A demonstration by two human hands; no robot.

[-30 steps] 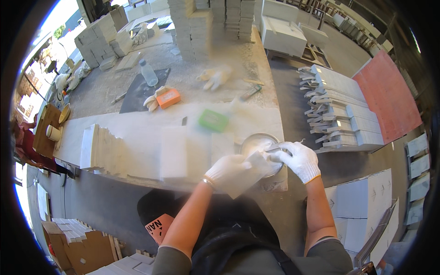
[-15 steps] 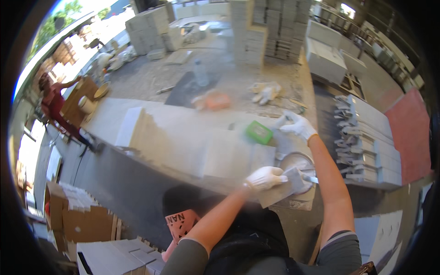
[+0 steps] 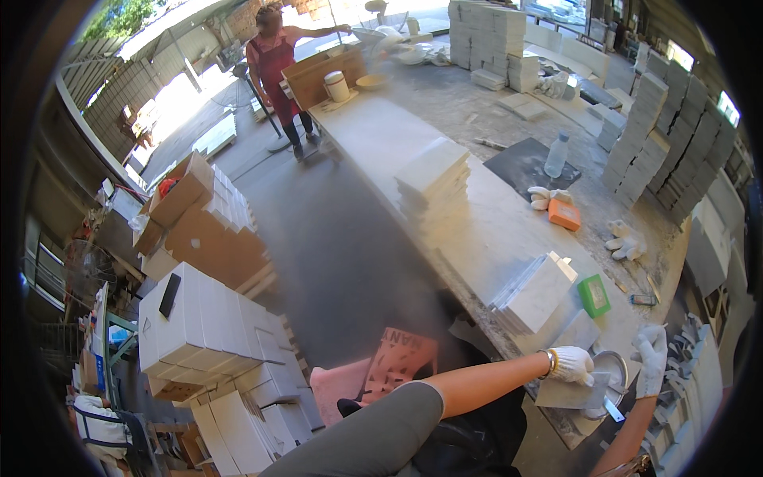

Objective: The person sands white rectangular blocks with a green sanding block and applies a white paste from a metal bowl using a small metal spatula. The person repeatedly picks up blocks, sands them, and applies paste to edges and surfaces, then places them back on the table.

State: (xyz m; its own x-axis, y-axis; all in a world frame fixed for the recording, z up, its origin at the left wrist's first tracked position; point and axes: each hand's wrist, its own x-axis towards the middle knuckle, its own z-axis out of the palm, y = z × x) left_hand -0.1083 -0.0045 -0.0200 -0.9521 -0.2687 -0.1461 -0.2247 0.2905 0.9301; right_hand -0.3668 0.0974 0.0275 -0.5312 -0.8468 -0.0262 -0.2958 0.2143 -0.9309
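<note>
My left hand [image 3: 571, 366], in a white knit glove, is closed on the edge of a thin grey slab [image 3: 563, 393]. It holds the slab beside a round bowl [image 3: 628, 372] at the table's near right corner. A scraper with a light blue handle [image 3: 613, 409] lies at the bowl's near rim. Just right of the bowl, my gloved right hand [image 3: 652, 359] is raised with its fingers curled; whatever they may hold is hidden. Beyond it lie a small dark cylinder [image 3: 642, 300] and a green block [image 3: 594, 296], next to a stack of white slabs [image 3: 534, 294].
On the long table stand a water bottle [image 3: 557, 155], an orange block [image 3: 564, 214], loose gloves [image 3: 626, 240] and another slab stack [image 3: 433, 168]. Boxes [image 3: 208, 326] are piled at left. A person in a red apron [image 3: 274, 67] stands at the far end. Wrapped slabs [image 3: 691, 381] stand at right.
The view has swung left, showing more floor and the other person. My right hand has drawn back from beside the green block toward the bowl. My left hand still holds the slab.
</note>
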